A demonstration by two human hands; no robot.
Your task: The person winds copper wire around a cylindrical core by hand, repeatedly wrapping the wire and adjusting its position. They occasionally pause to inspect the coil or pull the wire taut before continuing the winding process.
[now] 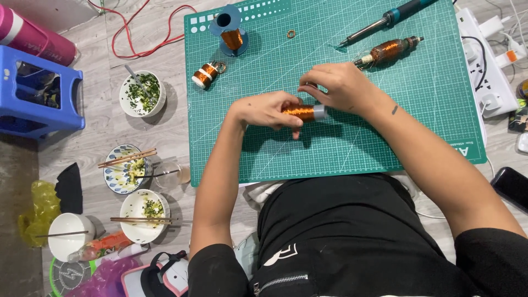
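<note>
**Copper wire spool held over the cutting mat**

Floor-level setup: green cutting mat (385, 137) lying on grey wood-look flooring, person sitting behind it.

Hands: left hand (264, 110) is closing round the copper wire spool (305, 113), holding it sideways just above the mat centre. Right hand (338, 85) is pinching at the spool's grey end, fingertips curled shut on the rim or a fine wire; can't tell which.

Judgement: left grip needs to be staying firm w/o crushing the windings; right-hand pinch should be keeping light, even tension, since thin wire kinks easily.

Around: motor armature (388, 50) and soldering iron (385, 21) lying near the right hand, reachable but apart. Small spool (205, 75) and blue bobbin stand (231, 33) at mat's left, small ring (291, 34) up top. Power strip (481, 60) w/ cables at right edge. Food bowls w/ chopsticks (127, 158) sitting off-mat, near left elbow; bump risk.
</note>
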